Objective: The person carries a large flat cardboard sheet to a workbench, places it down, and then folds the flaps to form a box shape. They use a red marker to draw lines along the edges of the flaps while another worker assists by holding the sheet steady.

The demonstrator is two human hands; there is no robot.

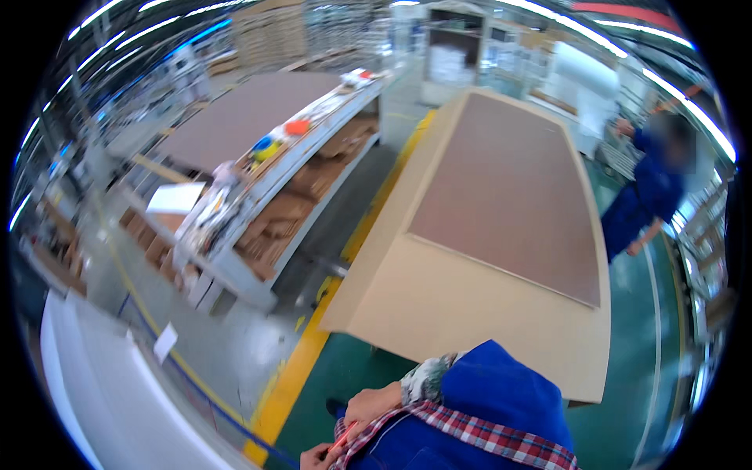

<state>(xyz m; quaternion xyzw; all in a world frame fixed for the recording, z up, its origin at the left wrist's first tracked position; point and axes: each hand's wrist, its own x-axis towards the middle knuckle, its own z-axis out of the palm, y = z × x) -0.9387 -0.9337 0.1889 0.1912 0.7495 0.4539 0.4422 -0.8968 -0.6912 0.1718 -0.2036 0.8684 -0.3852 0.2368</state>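
At the lower edge my right hand (373,405) reaches across my body, its fingers closed around a slim orange-red object (341,440) whose kind I cannot make out. A blue sleeve with a camouflage cuff (428,379) covers that arm. Just below and to the left, my left hand (317,457) is partly cut off by the frame; its fingers look curled, close to the orange-red object, and what they hold is hidden. Red-and-white plaid cloth (478,433) runs over my blue clothing beside both hands. Ahead lies a large brown panel (513,196) on a bigger tan board (415,294).
To the left stands a grey workbench (313,145) with cardboard pieces on its shelf and a yellow-and-blue tape roll (265,149) on top. A co-worker in blue (646,184) stands right of the panel. White sheets (110,384) rise at the lower left; yellow floor line (294,376) between.
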